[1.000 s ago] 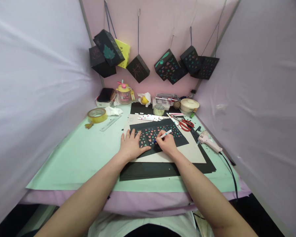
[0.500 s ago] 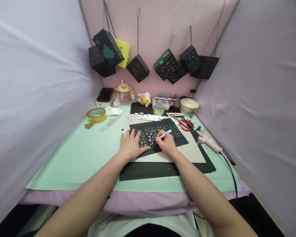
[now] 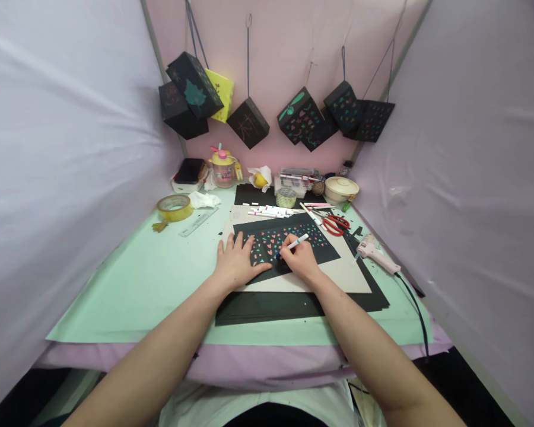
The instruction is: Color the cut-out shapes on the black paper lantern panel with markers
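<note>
On the mint-green table (image 3: 137,284), near its middle, lies a black card (image 3: 311,237) dotted with small coloured hearts and triangles. It rests on a pale sheet (image 3: 342,279), which in turn sits on larger black sheets (image 3: 267,308). The left hand (image 3: 237,264) lies flat on the card's left part, palm down, fingers spread, gripping nothing, just pressing the card to the table. The right hand (image 3: 300,260) is curled closed around a white pen (image 3: 293,242), held in a writing grip; the pen slants up and to the right, and its tip touches the card among the coloured marks, just beside the left hand's thumb.

Beyond the card, a row of white pens (image 3: 271,210) lies across the pale sheet's far edge. Red scissors (image 3: 336,224) lie to their right, and a glue gun (image 3: 374,254) rests near the table's right edge, its black cable (image 3: 416,314) trailing toward the near side. Over on the left sit a roll of yellow tape (image 3: 175,207) and a clear ruler (image 3: 198,221), well apart from the hands. Along the back stand a pink-lidded cup (image 3: 223,169) and a cream bowl (image 3: 340,189). Against the pink wall above, several decorated black boxes (image 3: 302,115) hang on strings, with one yellow box (image 3: 221,92) among them.
</note>
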A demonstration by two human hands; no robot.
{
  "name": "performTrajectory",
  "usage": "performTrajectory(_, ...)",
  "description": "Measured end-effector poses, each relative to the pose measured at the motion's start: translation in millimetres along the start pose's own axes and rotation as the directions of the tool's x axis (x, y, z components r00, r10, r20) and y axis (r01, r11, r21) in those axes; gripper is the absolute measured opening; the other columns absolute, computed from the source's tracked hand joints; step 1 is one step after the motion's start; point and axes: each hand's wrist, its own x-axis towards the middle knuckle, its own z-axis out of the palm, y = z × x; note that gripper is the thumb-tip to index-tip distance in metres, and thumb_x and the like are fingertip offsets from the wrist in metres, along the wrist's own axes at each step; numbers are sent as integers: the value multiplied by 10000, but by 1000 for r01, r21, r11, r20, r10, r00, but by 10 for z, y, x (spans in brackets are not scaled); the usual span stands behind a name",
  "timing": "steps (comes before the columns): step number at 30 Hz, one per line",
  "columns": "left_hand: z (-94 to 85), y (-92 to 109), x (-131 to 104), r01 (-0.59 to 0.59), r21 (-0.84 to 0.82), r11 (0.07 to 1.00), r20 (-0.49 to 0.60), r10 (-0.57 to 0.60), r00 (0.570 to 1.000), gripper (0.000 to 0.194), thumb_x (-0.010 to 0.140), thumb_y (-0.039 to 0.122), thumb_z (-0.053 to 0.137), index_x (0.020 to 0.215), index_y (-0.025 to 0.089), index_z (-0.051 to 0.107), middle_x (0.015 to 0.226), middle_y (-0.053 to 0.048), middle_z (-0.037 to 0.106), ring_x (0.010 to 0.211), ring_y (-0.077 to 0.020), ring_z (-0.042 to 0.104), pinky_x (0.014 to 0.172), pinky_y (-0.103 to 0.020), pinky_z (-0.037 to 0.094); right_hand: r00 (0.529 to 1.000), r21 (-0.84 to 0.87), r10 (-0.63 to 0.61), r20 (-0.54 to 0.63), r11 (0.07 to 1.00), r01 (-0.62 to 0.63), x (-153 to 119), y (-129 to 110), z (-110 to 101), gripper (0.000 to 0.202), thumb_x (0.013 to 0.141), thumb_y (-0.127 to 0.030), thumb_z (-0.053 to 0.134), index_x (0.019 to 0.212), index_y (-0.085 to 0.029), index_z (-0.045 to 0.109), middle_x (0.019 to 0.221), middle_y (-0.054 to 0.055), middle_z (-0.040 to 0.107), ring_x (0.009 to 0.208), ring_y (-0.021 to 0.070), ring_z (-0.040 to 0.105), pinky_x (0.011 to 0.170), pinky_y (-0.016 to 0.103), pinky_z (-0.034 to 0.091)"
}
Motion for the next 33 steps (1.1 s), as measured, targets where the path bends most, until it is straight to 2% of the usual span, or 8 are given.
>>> performTrajectory(18,-28,13,-9,6,1,1000,18,-6,1000,970,702,848,341,1447,228,298,1525,-117,210,1395,-379,104,1085,-547,113,1000,-1,-2,19,1000,2,-5,2,-5,87,720,-221,483,634,-214,488,538,-42,568,516,117,498,541,220,350)
performTrajectory(33,9,-6,2,-8,-11,1000,-16,8,1000,983,690,858,325,1440,224,314,1515,-131,233,1391,-375,127,1081,-566,115,1000,1,4,5,1000,-4,0,-1,-3,92,718,-214,480,626,-212,490,526,-41,554,508,117,486,534,220,339)
